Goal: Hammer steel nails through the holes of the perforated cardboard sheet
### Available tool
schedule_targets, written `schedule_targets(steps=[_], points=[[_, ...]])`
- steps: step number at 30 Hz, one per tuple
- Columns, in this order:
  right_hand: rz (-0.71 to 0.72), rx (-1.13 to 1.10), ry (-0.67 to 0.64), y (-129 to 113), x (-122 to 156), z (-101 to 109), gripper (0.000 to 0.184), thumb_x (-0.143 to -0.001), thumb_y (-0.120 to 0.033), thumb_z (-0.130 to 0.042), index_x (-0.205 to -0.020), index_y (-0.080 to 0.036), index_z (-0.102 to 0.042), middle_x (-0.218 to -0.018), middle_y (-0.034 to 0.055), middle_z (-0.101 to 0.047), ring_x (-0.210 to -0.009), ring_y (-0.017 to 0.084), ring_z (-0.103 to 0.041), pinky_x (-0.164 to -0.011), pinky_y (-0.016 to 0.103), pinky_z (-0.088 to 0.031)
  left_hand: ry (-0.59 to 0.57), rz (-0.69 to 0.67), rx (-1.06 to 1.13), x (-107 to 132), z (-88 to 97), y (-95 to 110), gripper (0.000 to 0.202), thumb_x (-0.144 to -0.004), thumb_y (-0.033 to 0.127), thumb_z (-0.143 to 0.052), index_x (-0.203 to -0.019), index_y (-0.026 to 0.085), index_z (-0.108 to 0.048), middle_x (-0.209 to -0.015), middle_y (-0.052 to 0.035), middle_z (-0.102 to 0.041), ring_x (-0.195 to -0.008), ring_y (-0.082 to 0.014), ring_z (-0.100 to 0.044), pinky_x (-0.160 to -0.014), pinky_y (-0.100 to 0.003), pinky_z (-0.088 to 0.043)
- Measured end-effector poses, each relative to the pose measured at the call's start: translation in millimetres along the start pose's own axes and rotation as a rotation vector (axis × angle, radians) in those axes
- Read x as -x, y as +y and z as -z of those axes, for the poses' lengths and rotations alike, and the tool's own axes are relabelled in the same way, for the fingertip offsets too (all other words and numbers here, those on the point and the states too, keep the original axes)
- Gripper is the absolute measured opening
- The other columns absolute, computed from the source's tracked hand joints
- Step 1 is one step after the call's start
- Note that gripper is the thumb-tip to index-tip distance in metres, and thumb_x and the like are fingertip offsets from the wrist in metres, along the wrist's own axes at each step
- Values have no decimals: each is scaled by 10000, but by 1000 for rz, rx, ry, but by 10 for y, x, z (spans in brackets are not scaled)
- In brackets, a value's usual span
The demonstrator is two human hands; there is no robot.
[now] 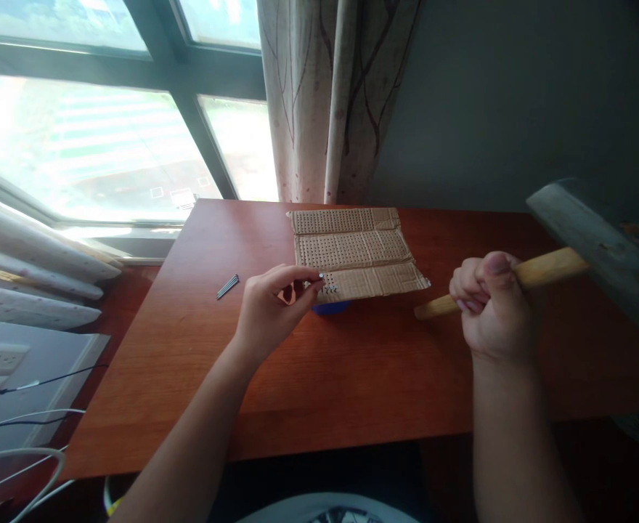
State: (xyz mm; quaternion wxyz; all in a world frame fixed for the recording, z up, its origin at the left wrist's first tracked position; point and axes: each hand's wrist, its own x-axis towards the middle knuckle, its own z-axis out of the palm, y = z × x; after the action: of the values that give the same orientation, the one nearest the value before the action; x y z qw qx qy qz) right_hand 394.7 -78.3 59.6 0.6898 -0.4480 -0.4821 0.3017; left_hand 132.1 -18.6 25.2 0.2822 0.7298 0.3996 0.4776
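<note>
My left hand (276, 305) pinches a nail (321, 277) between thumb and forefinger, its head showing above the fingertips. The nail is over the near left part of a brown cardboard sheet (352, 250), which is dotted with rows of small holes. Whether its tip touches the cardboard is hidden. Under the sheet's near edge a blue object (331, 309) partly shows. My right hand (494, 301) is wrapped round the wooden handle of a hammer (551, 269), its grey head raised at the right. Several loose nails (228, 286) lie left of my left hand.
The reddish-brown wooden table (352, 385) carries the cardboard and nails. Behind it are a window (80, 152) and a patterned curtain (319, 102). At the lower left are a wall socket (1, 359) and several cables (30, 421).
</note>
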Motion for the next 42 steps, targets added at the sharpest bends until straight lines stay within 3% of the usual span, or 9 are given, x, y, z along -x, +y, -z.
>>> schedule_targets(steps=[13,23,27,31,36,39,42], points=[[5,40,-9,14,-16,9,551,-924,-438,-628,-532,-204,-319,-465,-76,-247,-384,56,-247,-394,263,-154,-5,-112,-83,-1,-11,-32,118,-786,95,-708,-858,188,-719,-689,33,-665,-573,-71,-536,-524,-188,-437],[9,113,-16,19,14,-31,552,-928,-475,-623,-537,-207,-340,-470,-73,-275,-399,61,-257,-393,250,-175,1,-82,-62,9,-28,-50,68,-802,142,-707,-851,184,-728,-673,26,-655,-552,-71,-524,-511,-190,-440],[-87,257,-151,-4,28,8,539,-951,-505,-582,-551,-207,-376,-504,-55,-315,-448,79,-288,-418,254,-200,4,-46,-41,20,-33,-66,47,-807,171,-705,-843,183,-731,-680,15,-669,-544,-77,-525,-516,-198,-455],[-253,484,-244,52,70,34,406,-856,-521,-704,-658,-210,-533,-591,-30,-464,-526,112,-416,-462,252,-308,-14,-19,-20,30,-38,-80,61,-811,195,-695,-851,184,-739,-671,2,-676,-546,-92,-540,-522,-214,-472],[-311,578,-358,104,130,-29,308,-834,-513,-723,-798,-216,-652,-633,-21,-527,-572,144,-495,-499,260,-371,-36,-18,-17,35,-37,-79,92,-794,159,-693,-860,189,-749,-710,-12,-712,-592,-112,-597,-539,-219,-488],[-335,585,-437,0,118,-80,316,-892,-527,-651,-872,-211,-643,-647,-30,-504,-549,124,-442,-487,253,-345,-53,-22,-27,35,-36,-87,92,-795,149,-691,-851,189,-752,-704,-14,-710,-597,-117,-601,-548,-226,-493],[-295,678,-531,-163,63,-149,350,-949,-527,-567,-793,-215,-562,-627,-42,-465,-541,116,-412,-506,258,-319,-59,-28,-31,37,-40,-108,96,-804,155,-689,-862,192,-755,-717,-18,-715,-608,-122,-608,-557,-231,-500]])
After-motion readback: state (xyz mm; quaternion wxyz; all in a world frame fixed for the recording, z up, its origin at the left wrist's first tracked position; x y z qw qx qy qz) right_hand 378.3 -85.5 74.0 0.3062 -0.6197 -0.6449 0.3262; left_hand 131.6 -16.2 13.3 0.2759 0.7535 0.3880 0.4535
